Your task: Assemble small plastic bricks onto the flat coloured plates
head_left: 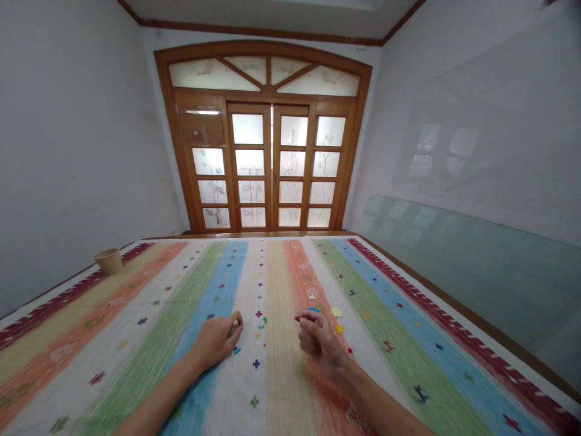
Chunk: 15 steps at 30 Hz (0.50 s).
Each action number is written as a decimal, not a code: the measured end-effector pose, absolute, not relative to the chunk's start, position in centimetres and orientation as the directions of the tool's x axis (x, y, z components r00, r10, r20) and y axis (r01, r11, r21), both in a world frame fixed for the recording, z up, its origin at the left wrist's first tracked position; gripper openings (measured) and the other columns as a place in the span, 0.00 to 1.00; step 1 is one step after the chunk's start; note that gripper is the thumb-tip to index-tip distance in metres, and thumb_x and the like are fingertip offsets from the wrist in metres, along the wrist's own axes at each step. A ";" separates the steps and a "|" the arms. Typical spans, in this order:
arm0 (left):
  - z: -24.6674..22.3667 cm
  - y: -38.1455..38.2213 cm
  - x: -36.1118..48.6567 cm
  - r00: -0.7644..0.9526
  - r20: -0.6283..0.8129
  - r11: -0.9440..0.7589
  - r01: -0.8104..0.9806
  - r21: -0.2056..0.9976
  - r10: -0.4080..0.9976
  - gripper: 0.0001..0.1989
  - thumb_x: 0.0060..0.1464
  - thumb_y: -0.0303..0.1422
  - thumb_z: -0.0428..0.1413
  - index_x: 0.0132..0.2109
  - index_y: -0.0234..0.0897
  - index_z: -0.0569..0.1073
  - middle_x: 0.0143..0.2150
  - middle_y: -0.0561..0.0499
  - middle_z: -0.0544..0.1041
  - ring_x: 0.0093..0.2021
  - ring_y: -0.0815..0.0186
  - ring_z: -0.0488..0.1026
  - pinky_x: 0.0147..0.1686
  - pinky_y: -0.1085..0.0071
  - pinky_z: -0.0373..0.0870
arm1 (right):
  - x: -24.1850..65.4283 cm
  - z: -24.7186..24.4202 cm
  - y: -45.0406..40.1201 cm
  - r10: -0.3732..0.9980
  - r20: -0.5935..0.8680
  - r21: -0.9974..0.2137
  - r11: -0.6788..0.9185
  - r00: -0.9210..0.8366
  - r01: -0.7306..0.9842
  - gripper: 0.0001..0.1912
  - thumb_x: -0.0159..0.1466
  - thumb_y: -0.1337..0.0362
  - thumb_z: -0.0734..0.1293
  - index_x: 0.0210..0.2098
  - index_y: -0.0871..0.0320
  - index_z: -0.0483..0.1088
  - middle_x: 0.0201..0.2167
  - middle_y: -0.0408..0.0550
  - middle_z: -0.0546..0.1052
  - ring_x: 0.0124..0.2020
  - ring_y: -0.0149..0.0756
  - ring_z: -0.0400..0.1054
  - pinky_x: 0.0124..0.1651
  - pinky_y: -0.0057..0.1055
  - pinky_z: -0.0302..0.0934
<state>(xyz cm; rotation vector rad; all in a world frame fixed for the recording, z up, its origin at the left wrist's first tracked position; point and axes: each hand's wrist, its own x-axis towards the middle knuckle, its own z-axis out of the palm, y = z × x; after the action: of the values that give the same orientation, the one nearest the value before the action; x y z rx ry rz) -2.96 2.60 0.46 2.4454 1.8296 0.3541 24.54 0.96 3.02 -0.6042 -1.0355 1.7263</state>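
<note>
Left hand [215, 342] curled, grip unclear, just beside blue bit [236, 350]; right hand [319, 342] clenched on blue piece [313, 309], near yellow pieces [339, 329], on striped cloth [284, 387].

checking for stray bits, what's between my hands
Head view: small green pieces and a purple cross on the striped cloth, between left hand and right hand.

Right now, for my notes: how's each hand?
Left hand: curled closed, cannot tell if holding anything.
Right hand: closed, pinching a small blue piece.
</note>
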 end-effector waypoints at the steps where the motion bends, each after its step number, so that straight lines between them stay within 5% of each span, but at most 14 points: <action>1: 0.5 2.6 -3.0 0.267 0.141 -0.291 0.938 0.190 0.953 0.12 0.63 0.38 0.45 0.42 0.40 0.72 0.27 0.52 0.76 0.30 0.63 0.74 0.33 0.70 0.60 | 24.6 3.0 1.0 0.920 0.069 -0.857 -0.143 -0.385 -0.495 0.23 0.48 0.50 0.78 0.31 0.58 0.69 0.11 0.26 0.47 0.14 0.20 0.36 0.17 0.24 0.32; 15: 0.8 2.4 -2.8 0.263 0.143 -0.288 0.937 0.199 0.954 0.13 0.63 0.38 0.45 0.43 0.40 0.72 0.27 0.52 0.77 0.31 0.63 0.74 0.34 0.70 0.61 | 27.0 3.9 2.4 0.916 0.168 -0.887 -0.021 -0.364 -0.461 0.19 0.49 0.52 0.77 0.31 0.59 0.72 0.11 0.27 0.49 0.13 0.20 0.37 0.17 0.23 0.34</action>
<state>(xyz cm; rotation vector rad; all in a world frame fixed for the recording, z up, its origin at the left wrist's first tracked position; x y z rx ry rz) -2.77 2.39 0.76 2.4367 1.8276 0.3610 26.98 2.40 3.88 -0.5734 -1.1499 1.6207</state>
